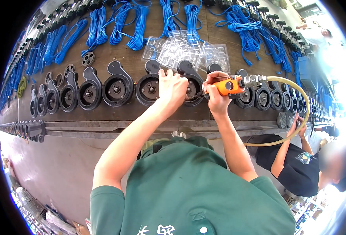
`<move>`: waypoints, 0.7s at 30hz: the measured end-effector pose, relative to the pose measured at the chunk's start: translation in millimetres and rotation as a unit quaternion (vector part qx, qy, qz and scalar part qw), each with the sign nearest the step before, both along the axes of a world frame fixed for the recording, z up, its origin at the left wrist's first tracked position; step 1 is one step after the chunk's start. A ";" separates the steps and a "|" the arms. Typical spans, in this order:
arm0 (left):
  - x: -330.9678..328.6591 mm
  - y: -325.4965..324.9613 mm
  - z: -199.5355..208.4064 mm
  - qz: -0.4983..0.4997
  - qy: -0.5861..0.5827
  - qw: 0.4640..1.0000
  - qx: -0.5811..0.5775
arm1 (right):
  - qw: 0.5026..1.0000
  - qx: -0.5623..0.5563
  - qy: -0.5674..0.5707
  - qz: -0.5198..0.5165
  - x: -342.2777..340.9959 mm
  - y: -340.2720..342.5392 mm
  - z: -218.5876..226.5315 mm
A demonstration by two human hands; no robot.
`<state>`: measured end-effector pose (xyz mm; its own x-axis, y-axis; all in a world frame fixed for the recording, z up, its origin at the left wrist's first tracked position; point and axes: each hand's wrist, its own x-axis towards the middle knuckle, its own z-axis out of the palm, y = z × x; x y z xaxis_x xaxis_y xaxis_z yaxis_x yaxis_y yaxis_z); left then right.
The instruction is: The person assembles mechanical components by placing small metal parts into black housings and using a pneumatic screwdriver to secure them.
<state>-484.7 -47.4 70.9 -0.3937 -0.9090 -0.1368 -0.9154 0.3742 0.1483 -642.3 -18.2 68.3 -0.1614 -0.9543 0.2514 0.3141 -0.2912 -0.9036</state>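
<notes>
Bare forearms (pixel 135 131) reaching forward, left grip (pixel 173 87) knuckles up, right grip (pixel 217 95) curled

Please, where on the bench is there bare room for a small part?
Bare bench shows between the black housings and the metal front rail, and between the clear plastic trays and the blue cables to their right. The housings themselves stand crowded.

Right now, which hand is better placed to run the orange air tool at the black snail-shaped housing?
The right hand, I'd judge: it grips the orange air tool, whose tip points left toward the black snail-shaped housing. The left hand, at that housing's left side, holds no such tool.
</notes>
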 end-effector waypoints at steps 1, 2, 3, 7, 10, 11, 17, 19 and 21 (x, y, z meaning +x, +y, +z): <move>0.4 -0.3 -0.4 0.002 0.000 1.000 0.001 | 1.000 0.001 0.001 0.004 0.2 -0.4 0.3; 0.6 -0.7 0.2 0.002 -0.002 1.000 0.004 | 1.000 0.003 0.003 0.007 0.5 -0.4 0.6; 0.4 -0.6 0.6 0.002 -0.004 1.000 0.008 | 1.000 0.006 0.004 0.011 0.6 0.4 0.7; 0.2 -1.2 -1.3 0.004 -0.007 1.000 0.010 | 0.999 0.017 0.016 0.023 1.2 4.9 -5.1; 1.1 0.2 2.0 0.003 0.001 1.000 0.007 | 0.998 -0.014 0.053 0.002 2.6 5.5 -10.2; 1.3 0.6 2.1 0.003 0.001 1.000 0.005 | 0.998 -0.008 0.058 0.007 2.4 7.2 -8.3; 2.0 2.7 -1.5 0.005 0.024 1.000 -0.007 | 0.996 -0.014 0.087 0.029 7.6 9.0 -11.6; 1.9 0.1 -1.4 0.008 0.008 1.000 0.001 | 0.995 -0.017 0.095 0.039 8.5 6.9 -8.7; 4.2 -2.0 2.4 0.004 0.012 1.000 0.024 | 0.994 -0.011 0.096 0.042 8.2 4.8 -4.8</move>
